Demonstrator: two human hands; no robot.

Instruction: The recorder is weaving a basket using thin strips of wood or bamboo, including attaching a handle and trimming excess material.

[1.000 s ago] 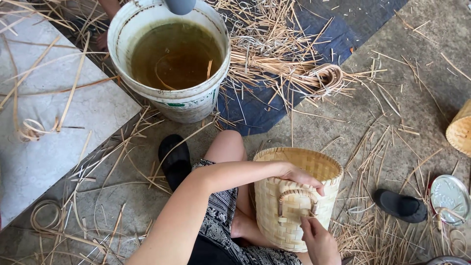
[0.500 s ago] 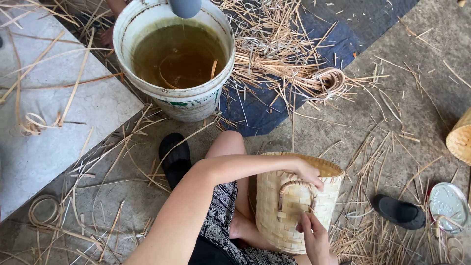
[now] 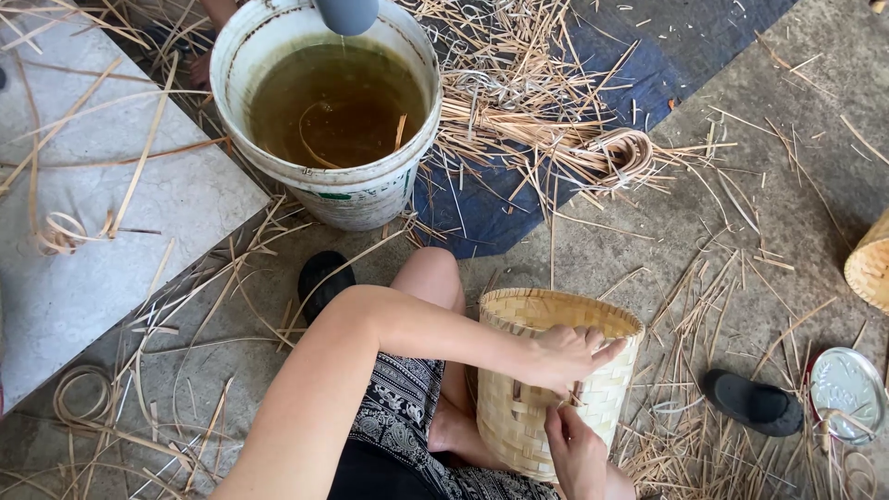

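Observation:
A pale woven bamboo basket [image 3: 519, 421] stands upright in front of my knee on the concrete floor. My left hand [image 3: 567, 356] reaches across and clasps its near wall just under the rim, fingers curled over the weave. My right hand [image 3: 576, 449] comes up from below and pinches a thin bamboo strip [image 3: 567, 402] sticking out of the basket's side. The basket's inside is mostly hidden by my left hand.
A white bucket [image 3: 356, 190] of brownish water with soaking strips stands ahead. Bamboo strips [image 3: 546, 130] litter a blue sheet and the floor. Black sandals [image 3: 752, 402] lie right and by my knee. A round metal lid [image 3: 847, 389] and another basket [image 3: 870, 264] sit at right. A grey slab [image 3: 120, 213] lies left.
My view has shifted slightly, so the basket sits lower and left in frame. My left hand has slid further over the basket wall; my right hand stays at the strip.

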